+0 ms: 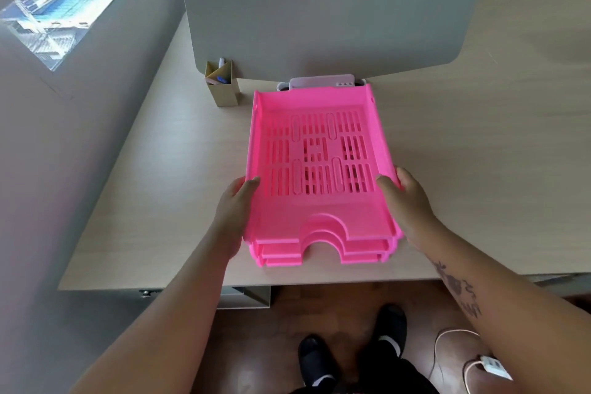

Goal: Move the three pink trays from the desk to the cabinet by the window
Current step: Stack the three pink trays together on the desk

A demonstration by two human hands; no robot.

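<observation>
Three pink slotted trays (319,157) lie nested in one stack on the pale wooden desk (463,153), near its front edge. My left hand (235,214) grips the stack's left wall, thumb hooked over the rim. On the opposite wall my right hand (407,201) holds the same way, thumb inside the top tray. The cabinet by the window is out of view.
A small cardboard pen holder (223,83) stands left of the stack. A white box (321,82) sits right behind the trays against the grey desk divider (319,29). The window (64,0) is on the wall at upper left. A cable and charger (489,368) lie on the floor.
</observation>
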